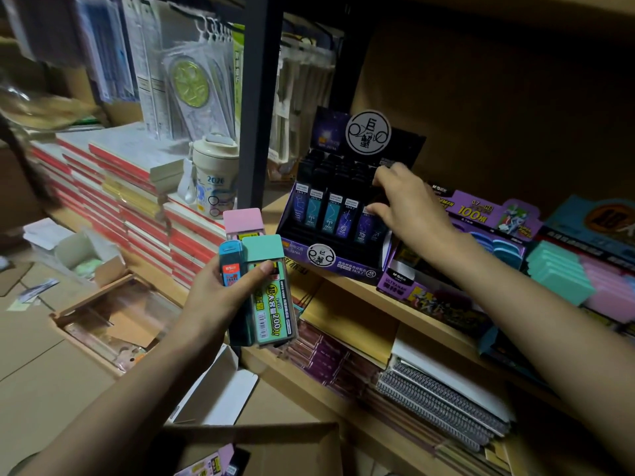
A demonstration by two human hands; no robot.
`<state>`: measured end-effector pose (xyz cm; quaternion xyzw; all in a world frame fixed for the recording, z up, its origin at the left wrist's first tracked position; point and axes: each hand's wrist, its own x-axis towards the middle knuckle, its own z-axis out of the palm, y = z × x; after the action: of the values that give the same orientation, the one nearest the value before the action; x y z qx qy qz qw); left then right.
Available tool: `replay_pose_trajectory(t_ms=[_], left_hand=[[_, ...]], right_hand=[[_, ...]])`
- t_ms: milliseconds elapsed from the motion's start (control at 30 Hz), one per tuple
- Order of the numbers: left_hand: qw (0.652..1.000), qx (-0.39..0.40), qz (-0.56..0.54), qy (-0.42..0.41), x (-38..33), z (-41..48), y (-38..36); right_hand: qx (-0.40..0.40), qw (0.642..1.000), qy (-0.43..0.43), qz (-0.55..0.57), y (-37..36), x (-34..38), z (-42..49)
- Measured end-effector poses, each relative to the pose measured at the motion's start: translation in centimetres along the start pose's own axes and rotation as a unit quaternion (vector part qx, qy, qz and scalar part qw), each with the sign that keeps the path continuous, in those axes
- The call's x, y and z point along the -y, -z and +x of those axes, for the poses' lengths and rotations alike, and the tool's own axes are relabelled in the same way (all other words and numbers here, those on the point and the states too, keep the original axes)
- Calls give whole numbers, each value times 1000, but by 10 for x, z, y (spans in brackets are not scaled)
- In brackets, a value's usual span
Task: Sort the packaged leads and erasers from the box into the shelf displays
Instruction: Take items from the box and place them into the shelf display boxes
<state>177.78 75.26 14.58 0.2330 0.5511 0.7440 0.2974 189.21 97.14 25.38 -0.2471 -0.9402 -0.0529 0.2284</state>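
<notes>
My left hand grips a fan of lead packs in front of the shelf: a mint-capped case, a pink-capped case behind it and a small blue-capped one. My right hand reaches into the dark purple constellation display box on the shelf, fingers curled over its right side among the upright dark lead packs. Whether it pinches a pack is hidden by the fingers. The open cardboard box lies at the bottom, with a pink pack inside.
Right of the display stand a purple 100-lead display and trays of mint and pink cases. Notebooks fill the shelf below. A black post, a cream bottle and stacked red books lie left.
</notes>
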Motion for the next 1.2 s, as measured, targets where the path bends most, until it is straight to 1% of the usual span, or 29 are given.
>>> replay_pose_trajectory(t_ms=[33,100,200,233,267,300,333,367,400,467,500,567,633,667,767,833,933,1000,1100,1200], left_hand=[[1000,-1,0,0,0,0,0],[1000,-3,2,-2,-1,-1,0],[1000,-3,3,-2,-3,-3,-1],[1000,-2,3,-2,-4,-3,-1],[1000,2,7,-2,-4,-4,-1],[1000,7,13,-1,-4,-4,-1],[1000,14,18,1,-4,-4,-2],[1000,23,20,4,-4,-6,-3],[999,37,18,7,-4,-7,-5],[997,69,17,11,-2,-10,-8],[996,84,22,15,-1,-12,-10],[993,106,37,26,2,-13,-12],[991,121,46,46,4,-15,-14],[989,127,49,55,6,-15,-15],[986,145,40,76,8,-17,-21],[985,150,17,89,9,-17,-26],[985,146,-2,97,9,-18,-34],[986,138,0,92,12,-19,-39],[990,118,9,80,16,-17,-46],[991,120,24,56,18,-14,-53]], right_hand=[[-6,1000,12,-26,1,1,2],[2,999,10,-49,6,4,7],[8,999,3,-49,12,12,4],[-5,1000,5,-23,13,18,-2],[-19,999,1,26,14,26,-11],[-22,995,-10,96,13,37,-23],[-7,983,-28,180,10,48,-35],[25,961,-52,269,6,60,-47],[65,928,-79,358,1,71,-58],[139,843,-151,498,-12,88,-77],[161,803,-188,542,-16,93,-83],[176,737,-244,606,-22,93,-92],[180,689,-280,644,-24,88,-98],[179,675,-294,652,-24,84,-102],[147,666,-324,656,-24,76,-108],[113,651,-346,666,-21,71,-109],[81,632,-364,680,-17,62,-112],[70,625,-365,686,-16,56,-117],[50,624,-363,690,-11,44,-124],[22,647,-345,679,-2,29,-130]])
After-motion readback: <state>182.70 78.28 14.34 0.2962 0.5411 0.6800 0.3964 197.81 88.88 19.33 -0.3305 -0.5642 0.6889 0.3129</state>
